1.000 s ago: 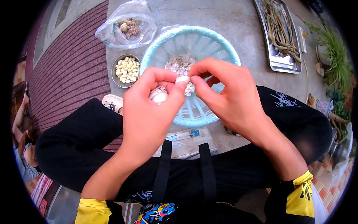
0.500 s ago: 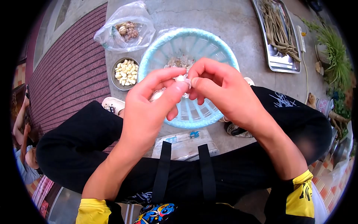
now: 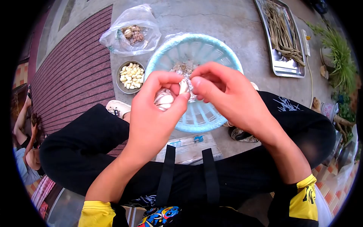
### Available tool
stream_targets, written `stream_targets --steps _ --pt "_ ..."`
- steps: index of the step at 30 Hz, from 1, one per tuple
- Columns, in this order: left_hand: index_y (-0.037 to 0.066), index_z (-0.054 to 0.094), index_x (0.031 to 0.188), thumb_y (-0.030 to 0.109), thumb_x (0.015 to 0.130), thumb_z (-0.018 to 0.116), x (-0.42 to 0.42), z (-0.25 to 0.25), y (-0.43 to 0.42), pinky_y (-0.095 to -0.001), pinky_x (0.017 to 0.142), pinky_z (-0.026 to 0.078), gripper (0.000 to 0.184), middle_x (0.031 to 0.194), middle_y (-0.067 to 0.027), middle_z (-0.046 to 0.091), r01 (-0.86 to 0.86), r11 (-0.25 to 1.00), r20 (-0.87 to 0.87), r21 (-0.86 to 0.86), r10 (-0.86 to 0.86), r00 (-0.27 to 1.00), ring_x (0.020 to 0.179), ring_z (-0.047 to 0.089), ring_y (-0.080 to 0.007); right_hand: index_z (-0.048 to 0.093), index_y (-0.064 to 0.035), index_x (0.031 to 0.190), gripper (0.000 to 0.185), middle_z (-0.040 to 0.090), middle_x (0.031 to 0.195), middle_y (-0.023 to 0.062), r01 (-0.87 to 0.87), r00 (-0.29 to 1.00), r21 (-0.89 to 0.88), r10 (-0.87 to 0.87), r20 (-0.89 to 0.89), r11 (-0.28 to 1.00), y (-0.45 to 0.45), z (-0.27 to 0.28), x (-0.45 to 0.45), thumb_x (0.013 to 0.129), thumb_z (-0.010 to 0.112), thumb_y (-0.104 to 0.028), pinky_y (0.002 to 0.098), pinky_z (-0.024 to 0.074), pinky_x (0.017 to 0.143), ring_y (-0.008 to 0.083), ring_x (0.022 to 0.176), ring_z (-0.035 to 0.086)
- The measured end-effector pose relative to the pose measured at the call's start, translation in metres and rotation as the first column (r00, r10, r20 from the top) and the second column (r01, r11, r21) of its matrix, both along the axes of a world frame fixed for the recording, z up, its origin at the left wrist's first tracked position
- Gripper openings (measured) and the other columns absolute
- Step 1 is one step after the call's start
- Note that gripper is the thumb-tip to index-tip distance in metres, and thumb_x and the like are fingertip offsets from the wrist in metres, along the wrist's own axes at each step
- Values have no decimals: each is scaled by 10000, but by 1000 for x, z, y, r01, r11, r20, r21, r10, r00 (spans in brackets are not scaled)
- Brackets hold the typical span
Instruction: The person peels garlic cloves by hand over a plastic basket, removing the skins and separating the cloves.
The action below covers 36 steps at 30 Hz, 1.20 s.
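Observation:
My left hand (image 3: 153, 108) pinches a garlic clove (image 3: 184, 86) between thumb and forefinger. Several more cloves of a garlic bulb (image 3: 164, 99) rest in the same palm. Close beside the clove, my right hand (image 3: 221, 89) has its thumb and fingers pressed together; a bit of papery skin may be between them, but I cannot make it out. Both hands are over a light blue plastic basket (image 3: 235, 56), where loose garlic skins (image 3: 184, 67) lie at the bottom. Left of the basket, a metal bowl (image 3: 120, 86) holds peeled cloves (image 3: 132, 75).
A clear plastic bag (image 3: 149, 41) with garlic bulbs (image 3: 133, 34) lies at the upper left. A metal tray (image 3: 281, 68) of dried stalks stands at the upper right, near a potted plant (image 3: 340, 68). Another person (image 3: 28, 159) is at the far left.
The left hand has turned, so the clove stands more upright and the cloves in the palm show. My right fingers have come slightly away from the clove. The view has shifted a little.

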<state>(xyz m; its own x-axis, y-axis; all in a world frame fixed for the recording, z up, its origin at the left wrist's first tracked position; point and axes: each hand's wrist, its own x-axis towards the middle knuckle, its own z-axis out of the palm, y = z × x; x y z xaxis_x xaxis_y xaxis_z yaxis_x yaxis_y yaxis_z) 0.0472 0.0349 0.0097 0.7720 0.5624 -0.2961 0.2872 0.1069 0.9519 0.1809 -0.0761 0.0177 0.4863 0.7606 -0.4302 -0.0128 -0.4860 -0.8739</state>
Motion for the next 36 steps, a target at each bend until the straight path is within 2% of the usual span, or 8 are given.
stream_targets --steps 2,9,16,21,23,30,32,36 --pt "13 571 1043 -16 818 671 -2 -6 -4 -235 700 465 248 856 -35 588 24 997 41 80 -27 999 813 564 -92 621 33 935 153 662 787 81 72 983 193 -37 -182 979 2 -2 -8 866 644 -102 258 512 678 118 737 633" --pt "4 580 1015 -6 791 723 -3 -9 -2 -266 691 479 266 860 -71 604 93 950 59 297 -116 992 793 588 -132 649 47 941 157 665 789 61 -13 983 132 37 -182 991 -2 6 1 863 625 -86 244 512 681 88 748 623" --pt "-2 582 1016 -13 786 722 -2 -3 -2 -272 700 487 269 855 -80 603 84 970 64 228 -101 993 789 593 -148 659 53 949 178 667 767 66 -4 993 127 19 -118 992 -3 -1 0 858 627 -97 253 508 664 84 717 618" --pt "-6 574 1003 -14 777 727 -3 -7 1 -269 704 487 274 868 -80 605 76 950 56 303 -98 994 793 599 -148 671 30 963 174 661 761 81 -10 994 176 29 -106 984 -3 -1 -3 850 630 -94 281 501 631 122 681 621" --pt "-6 572 998 -13 777 726 -3 -9 0 -267 705 487 270 870 -81 605 60 954 67 292 -83 994 792 599 -147 681 3 983 173 646 758 107 -55 994 230 33 101 972 -3 -4 -4 847 634 -93 301 500 622 185 658 622" --pt "-6 568 990 -13 784 713 -2 -7 -1 -249 716 480 252 897 -66 614 70 984 77 162 -84 994 801 590 -110 661 7 931 135 629 783 153 -87 975 203 41 220 975 -1 -6 -7 820 624 -60 338 493 621 264 687 633" --pt "-6 570 996 -10 793 706 0 -5 -1 -245 724 478 244 909 -59 619 96 985 70 146 -107 992 803 585 -102 632 14 885 102 625 788 165 -135 906 201 39 421 970 -2 -9 -3 802 610 -41 367 486 618 305 696 627" --pt "8 556 1061 -4 823 675 -2 -6 3 -208 724 445 267 988 -32 590 169 981 52 98 -175 983 874 539 -67 618 10 877 94 623 787 172 -119 886 164 30 463 979 -3 -10 2 793 592 -25 391 483 618 341 697 612"
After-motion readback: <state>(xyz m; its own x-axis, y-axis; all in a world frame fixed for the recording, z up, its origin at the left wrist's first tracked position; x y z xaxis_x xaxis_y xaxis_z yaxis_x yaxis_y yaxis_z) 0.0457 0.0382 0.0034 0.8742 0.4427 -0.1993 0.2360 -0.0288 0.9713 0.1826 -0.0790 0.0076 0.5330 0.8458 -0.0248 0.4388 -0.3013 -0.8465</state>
